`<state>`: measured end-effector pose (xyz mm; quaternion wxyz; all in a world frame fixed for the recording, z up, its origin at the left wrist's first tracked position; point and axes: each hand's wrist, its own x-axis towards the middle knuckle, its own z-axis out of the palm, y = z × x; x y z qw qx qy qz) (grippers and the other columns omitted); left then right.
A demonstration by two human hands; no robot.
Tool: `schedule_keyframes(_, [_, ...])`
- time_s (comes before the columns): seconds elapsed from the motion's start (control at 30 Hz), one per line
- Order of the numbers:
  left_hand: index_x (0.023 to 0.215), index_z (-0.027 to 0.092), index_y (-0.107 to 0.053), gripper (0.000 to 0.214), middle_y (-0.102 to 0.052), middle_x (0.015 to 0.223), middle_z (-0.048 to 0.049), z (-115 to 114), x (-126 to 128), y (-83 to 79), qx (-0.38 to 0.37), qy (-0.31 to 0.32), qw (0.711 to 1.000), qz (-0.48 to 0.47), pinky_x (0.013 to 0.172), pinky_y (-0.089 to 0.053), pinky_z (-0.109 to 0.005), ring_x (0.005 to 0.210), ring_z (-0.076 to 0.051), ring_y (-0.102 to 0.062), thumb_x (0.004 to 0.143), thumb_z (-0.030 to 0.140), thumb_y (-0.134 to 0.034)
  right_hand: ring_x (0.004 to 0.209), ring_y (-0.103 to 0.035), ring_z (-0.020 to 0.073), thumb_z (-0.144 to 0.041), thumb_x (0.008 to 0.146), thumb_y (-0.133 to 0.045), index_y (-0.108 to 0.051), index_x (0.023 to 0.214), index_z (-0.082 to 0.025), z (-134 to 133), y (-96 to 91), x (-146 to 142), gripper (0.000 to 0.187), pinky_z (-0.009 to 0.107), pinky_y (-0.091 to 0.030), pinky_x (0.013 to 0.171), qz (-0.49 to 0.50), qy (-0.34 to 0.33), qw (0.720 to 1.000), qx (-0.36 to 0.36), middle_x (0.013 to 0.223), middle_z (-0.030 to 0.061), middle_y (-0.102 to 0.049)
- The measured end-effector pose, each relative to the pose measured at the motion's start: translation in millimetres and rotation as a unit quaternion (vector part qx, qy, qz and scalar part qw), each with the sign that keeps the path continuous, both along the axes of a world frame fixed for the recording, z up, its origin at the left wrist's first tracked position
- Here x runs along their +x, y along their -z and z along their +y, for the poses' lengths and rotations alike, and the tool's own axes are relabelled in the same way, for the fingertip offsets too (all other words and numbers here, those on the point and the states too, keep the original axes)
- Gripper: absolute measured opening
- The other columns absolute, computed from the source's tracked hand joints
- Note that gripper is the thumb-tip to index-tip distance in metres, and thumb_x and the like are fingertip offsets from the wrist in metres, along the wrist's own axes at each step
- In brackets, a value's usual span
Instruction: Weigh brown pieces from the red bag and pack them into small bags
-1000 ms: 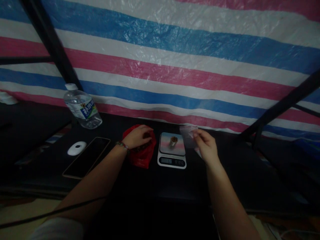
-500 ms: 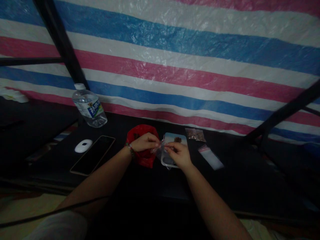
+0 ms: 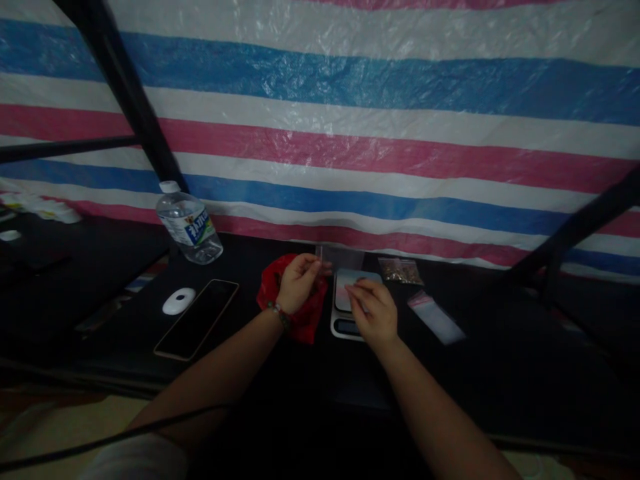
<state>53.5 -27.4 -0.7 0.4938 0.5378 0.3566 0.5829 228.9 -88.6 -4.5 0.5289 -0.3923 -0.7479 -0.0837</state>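
My left hand is closed, its thumb and fingers pinching one end of a clear zip bag that stretches out to the right behind the scale. Under that hand lies a red plastic bag with dark contents barely visible. My right hand is over the small kitchen scale, fingers drawn together above its pan. Whatever the fingertips may hold is too small to make out. The scale's dark display shows at its near end, partly covered by my right hand.
Right of the scale lie a zip bag of brown bits and a pack of clear bags. To the left are a phone, a white rounded device and a water bottle. Striped sheeting hangs behind.
My hands have moved apart. The clear bag, earlier between both hands over the scale, now stretches behind it from my left hand. My right hand is over the scale pan.
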Motion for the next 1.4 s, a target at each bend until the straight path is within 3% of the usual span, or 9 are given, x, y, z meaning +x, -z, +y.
schedule_keyframes(0.1, [0.086, 0.018, -0.059, 0.027, -0.069, 0.09, -0.0058, -8.3, 7.6, 1.3, 0.032, 0.011, 0.997, 0.072, 0.069, -0.052, -0.028, 0.08, -0.016, -0.065, 0.076, 0.042, -0.065, 0.098, -0.063, 0.0208, -0.02, 0.087, -0.055, -0.061, 0.118, -0.028, 2.3, 2.8, -4.5, 0.033, 0.038, -0.054, 0.087, -0.002, -0.019, 0.999, -0.048, 0.104, 0.0065, -0.065])
schedule_keyframes(0.2, [0.077, 0.017, -0.063, 0.025, -0.069, 0.08, -0.0045, -13.1, 9.8, 1.3, 0.042, 0.095, 0.987, 0.119, 0.069, -0.052, -0.029, 0.073, -0.017, -0.064, 0.072, 0.04, -0.07, 0.106, -0.061, 0.0213, -0.026, 0.087, -0.057, -0.055, 0.127, -0.027, 5.1, 6.0, -8.4, 0.04, 0.037, -0.052, 0.093, -0.004, -0.029, 0.996, -0.082, 0.115, 0.0078, -0.063])
schedule_keyframes(0.27, [0.076, 0.016, -0.065, 0.023, -0.069, 0.077, -0.0042, -14.6, 9.0, 0.3, 0.046, 0.123, 0.982, 0.136, 0.067, -0.052, -0.028, 0.071, -0.017, -0.064, 0.074, 0.039, -0.068, 0.104, -0.061, 0.0203, -0.027, 0.087, -0.058, -0.055, 0.128, -0.027, 7.0, 8.2, -9.4, 0.041, 0.035, -0.052, 0.093, 0.001, -0.037, 0.995, -0.091, 0.113, 0.0077, -0.064])
schedule_keyframes(0.63, [0.075, 0.013, -0.066, 0.021, -0.063, 0.065, -0.0014, -13.1, 4.2, 0.1, 0.122, 0.143, 0.962, 0.199, 0.056, -0.048, -0.02, 0.057, -0.011, -0.058, 0.082, 0.032, -0.061, 0.085, -0.063, 0.0161, -0.02, 0.087, -0.053, -0.065, 0.114, -0.025, 6.5, 11.1, -10.0, 0.03, 0.029, -0.054, 0.078, 0.053, -0.063, 0.991, -0.109, 0.093, 0.0053, -0.067])
schedule_keyframes(0.77, [0.075, 0.014, -0.065, 0.02, -0.062, 0.064, -0.0011, -13.5, 1.2, -3.7, 0.161, 0.131, 0.95, 0.233, 0.053, -0.045, -0.019, 0.055, -0.01, -0.056, 0.084, 0.031, -0.058, 0.079, -0.064, 0.0161, -0.018, 0.088, -0.051, -0.068, 0.108, -0.024, 4.9, 6.6, -10.4, 0.028, 0.029, -0.055, 0.071, 0.085, -0.081, 0.984, -0.135, 0.088, 0.0052, -0.068])
schedule_keyframes(1.03, [0.062, 0.013, -0.059, 0.019, -0.058, 0.06, -0.0003, -19.3, 0.7, -11.2, 0.248, 0.078, 0.917, 0.303, 0.055, -0.04, -0.019, 0.056, -0.009, -0.052, 0.079, 0.022, -0.055, 0.068, -0.063, 0.0153, -0.02, 0.086, -0.052, -0.068, 0.081, -0.019, 0.1, 1.3, -13.0, 0.017, 0.026, -0.05, 0.064, 0.059, -0.043, 0.987, -0.144, 0.073, 0.004, -0.068])
schedule_keyframes(1.4, [0.053, 0.014, -0.051, 0.017, -0.052, 0.052, 0.0011, -28.8, 8.0, -8.3, 0.256, 0.025, 0.926, 0.275, 0.051, -0.035, -0.02, 0.05, -0.009, -0.047, 0.07, 0.013, -0.05, 0.061, -0.052, 0.0137, -0.014, 0.084, -0.047, -0.056, 0.067, -0.019, -8.3, -1.1, -27.6, 0.02, 0.025, -0.043, 0.059, 0.08, -0.001, 0.991, -0.106, 0.063, 0.001, -0.055])
